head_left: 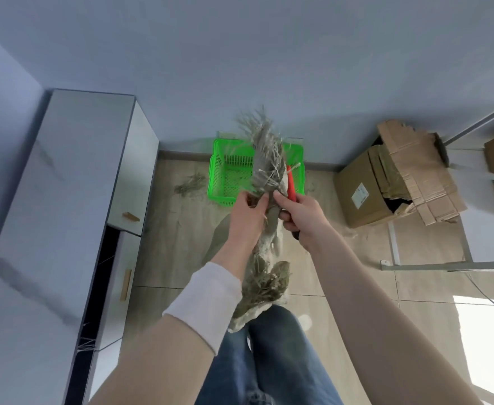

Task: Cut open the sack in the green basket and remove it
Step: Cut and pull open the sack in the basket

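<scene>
Above a pale wood-look floor, a person holds a coarse, grey woven sack (264,171) clear of the green basket (228,173), a slotted plastic crate set against the wall. Frayed fibres bristle from the sack's upper end, and its limp lower part hangs twisted toward the knees. Left hand (247,217) has its fingers curled tight around the cloth. Right hand (301,217) pinches the fabric with thumb and forefinger while the other fingers close on a red-handled cutter (291,185). Torn corrugated cardboard boxes (397,182) sit at right.
</scene>
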Motion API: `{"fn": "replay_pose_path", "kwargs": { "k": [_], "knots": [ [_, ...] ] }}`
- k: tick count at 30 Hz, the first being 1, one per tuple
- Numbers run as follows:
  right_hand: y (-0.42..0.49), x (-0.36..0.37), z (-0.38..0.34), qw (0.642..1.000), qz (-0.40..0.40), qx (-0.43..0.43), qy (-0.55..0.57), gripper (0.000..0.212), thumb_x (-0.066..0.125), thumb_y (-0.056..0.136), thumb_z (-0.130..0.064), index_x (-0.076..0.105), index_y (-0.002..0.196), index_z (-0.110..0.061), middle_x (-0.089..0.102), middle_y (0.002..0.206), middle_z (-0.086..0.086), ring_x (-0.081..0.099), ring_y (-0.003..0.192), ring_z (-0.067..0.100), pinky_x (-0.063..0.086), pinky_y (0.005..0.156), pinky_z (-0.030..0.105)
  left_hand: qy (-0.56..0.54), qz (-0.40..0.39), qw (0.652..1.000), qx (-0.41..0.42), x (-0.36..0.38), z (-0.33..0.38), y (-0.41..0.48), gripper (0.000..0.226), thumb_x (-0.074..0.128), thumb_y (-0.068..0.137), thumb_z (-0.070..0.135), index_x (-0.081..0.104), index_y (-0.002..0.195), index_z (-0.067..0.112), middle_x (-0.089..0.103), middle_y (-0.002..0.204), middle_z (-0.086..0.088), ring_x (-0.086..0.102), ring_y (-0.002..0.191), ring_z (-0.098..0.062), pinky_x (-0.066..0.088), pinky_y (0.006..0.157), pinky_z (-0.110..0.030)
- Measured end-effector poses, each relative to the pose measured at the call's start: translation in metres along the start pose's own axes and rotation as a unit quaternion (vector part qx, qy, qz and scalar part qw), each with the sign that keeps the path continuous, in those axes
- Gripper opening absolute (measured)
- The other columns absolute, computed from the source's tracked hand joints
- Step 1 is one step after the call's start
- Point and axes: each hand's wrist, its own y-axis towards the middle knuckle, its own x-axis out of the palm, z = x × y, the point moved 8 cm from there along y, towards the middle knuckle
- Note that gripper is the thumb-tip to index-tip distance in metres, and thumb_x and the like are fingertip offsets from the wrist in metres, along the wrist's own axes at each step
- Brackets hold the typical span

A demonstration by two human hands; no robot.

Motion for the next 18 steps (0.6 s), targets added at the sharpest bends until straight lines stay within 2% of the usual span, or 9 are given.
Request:
{"fn": "replay_pose_path", "kwargs": {
  "k": [3, 4, 6, 8, 11, 14, 16, 18],
  "knots": [
    [0.007, -0.015, -0.002, 0.999, 0.002, -0.005, -0.046, 0.011, 0.059, 0.089, -0.014, 0.054, 0.080, -0.009, 0.041, 0.060, 0.001, 0.038, 0.035, 0.002, 0.024, 0.031, 0.014, 0.004, 0.045, 0.999, -0.016, 0.001, -0.009, 0.013, 0.017, 0.053, 0.091, 0.019, 0.057, 0.105, 0.010, 0.065, 0.105, -0.012, 0.061, 0.102, -0.028, 0.049, 0.090, -0.039],
    [0.011, -0.022, -0.001, 0.998, 0.013, -0.007, -0.065, 0.013, 0.058, 0.089, -0.014, 0.055, 0.077, -0.010, 0.042, 0.061, 0.001, 0.040, 0.037, 0.004, 0.025, 0.032, 0.014, -0.003, 0.058, 0.998, -0.021, 0.001, -0.013, 0.017, 0.017, 0.053, 0.092, 0.017, 0.058, 0.106, 0.008, 0.065, 0.107, -0.014, 0.062, 0.101, -0.029, 0.049, 0.091, -0.039],
    [0.020, -0.039, 0.004, 0.994, 0.046, 0.000, -0.101, 0.018, 0.057, 0.089, -0.015, 0.054, 0.072, -0.015, 0.044, 0.062, 0.002, 0.040, 0.046, 0.010, 0.028, 0.037, 0.019, -0.032, 0.084, 0.995, -0.039, 0.002, -0.020, 0.022, 0.012, 0.051, 0.093, 0.016, 0.057, 0.101, 0.008, 0.064, 0.098, -0.017, 0.062, 0.087, -0.028, 0.048, 0.076, -0.032],
    [0.029, -0.056, 0.011, 0.991, 0.085, 0.017, -0.104, 0.019, 0.054, 0.090, -0.014, 0.052, 0.071, -0.018, 0.044, 0.063, 0.002, 0.038, 0.051, 0.014, 0.029, 0.042, 0.024, -0.024, 0.094, 0.993, -0.070, 0.007, -0.026, 0.026, 0.013, 0.048, 0.095, 0.021, 0.052, 0.099, 0.009, 0.058, 0.090, -0.011, 0.055, 0.071, -0.021, 0.041, 0.060, -0.028],
    [0.044, -0.069, 0.026, 0.992, 0.106, 0.050, -0.054, 0.020, 0.050, 0.092, -0.012, 0.050, 0.073, -0.017, 0.043, 0.064, 0.002, 0.035, 0.050, 0.012, 0.027, 0.035, 0.018, 0.014, 0.116, 0.987, -0.110, 0.010, -0.037, 0.035, 0.027, 0.044, 0.096, 0.029, 0.051, 0.109, 0.006, 0.055, 0.095, -0.007, 0.052, 0.082, -0.021, 0.038, 0.071, -0.029],
    [0.061, -0.067, 0.031, 0.995, 0.068, 0.064, -0.033, 0.019, 0.049, 0.092, -0.012, 0.051, 0.074, -0.017, 0.046, 0.070, 0.004, 0.034, 0.050, 0.011, 0.024, 0.032, 0.016, -0.010, 0.122, 0.983, -0.134, 0.018, -0.042, 0.041, 0.027, 0.047, 0.094, 0.038, 0.045, 0.108, 0.015, 0.053, 0.094, 0.001, 0.050, 0.088, -0.018, 0.036, 0.079, -0.029],
    [0.071, -0.062, 0.028, 0.996, 0.037, 0.059, -0.052, 0.021, 0.049, 0.091, -0.011, 0.049, 0.071, -0.017, 0.044, 0.070, 0.005, 0.034, 0.050, 0.012, 0.024, 0.034, 0.017, 0.007, 0.103, 0.988, -0.113, 0.027, -0.035, 0.045, 0.043, 0.057, 0.086, 0.047, 0.042, 0.117, 0.022, 0.049, 0.100, 0.010, 0.048, 0.096, -0.011, 0.035, 0.085, -0.027],
    [0.078, -0.057, 0.026, 0.996, 0.020, 0.057, -0.070, 0.024, 0.049, 0.091, -0.010, 0.047, 0.068, -0.016, 0.041, 0.063, 0.005, 0.033, 0.048, 0.013, 0.023, 0.035, 0.018, 0.112, 0.110, 0.986, -0.060, 0.029, -0.025, 0.055, 0.061, 0.065, 0.076, 0.055, 0.046, 0.122, 0.020, 0.053, 0.112, 0.008, 0.052, 0.109, -0.014, 0.039, 0.091, -0.028]
  ]
}}
